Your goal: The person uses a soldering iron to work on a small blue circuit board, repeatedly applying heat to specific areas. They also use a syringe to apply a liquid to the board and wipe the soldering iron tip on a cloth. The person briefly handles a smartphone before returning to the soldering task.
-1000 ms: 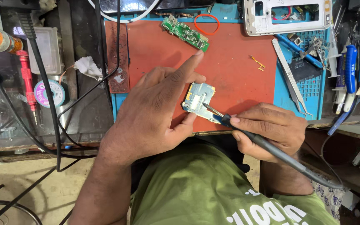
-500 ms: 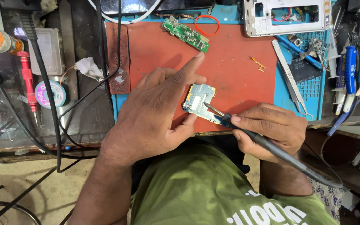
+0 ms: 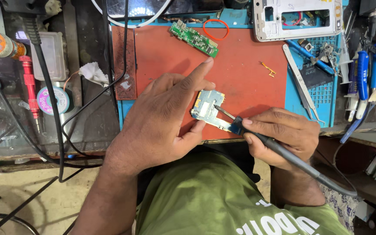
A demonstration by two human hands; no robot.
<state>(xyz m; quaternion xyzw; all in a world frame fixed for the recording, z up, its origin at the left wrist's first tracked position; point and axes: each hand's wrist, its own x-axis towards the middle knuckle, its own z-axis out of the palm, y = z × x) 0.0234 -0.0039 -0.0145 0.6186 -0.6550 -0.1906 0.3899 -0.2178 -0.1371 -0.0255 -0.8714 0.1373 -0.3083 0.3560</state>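
I see my left hand (image 3: 162, 117) pinching a small circuit board (image 3: 207, 109) at the near edge of the red mat (image 3: 244, 82), index finger stretched out. My right hand (image 3: 283, 135) grips a soldering iron (image 3: 257, 137), tip touching the board. A green board (image 3: 193, 38), an orange band (image 3: 216, 29) and tweezers (image 3: 302, 83) lie farther back; the mat's middle is bare. Black cables (image 3: 66, 126) cross the worktop (image 3: 92, 109) on the left.

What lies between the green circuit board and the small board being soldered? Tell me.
In the head view, only bare red mat separates the green circuit board from the small board; the left hand's forefinger crosses it.
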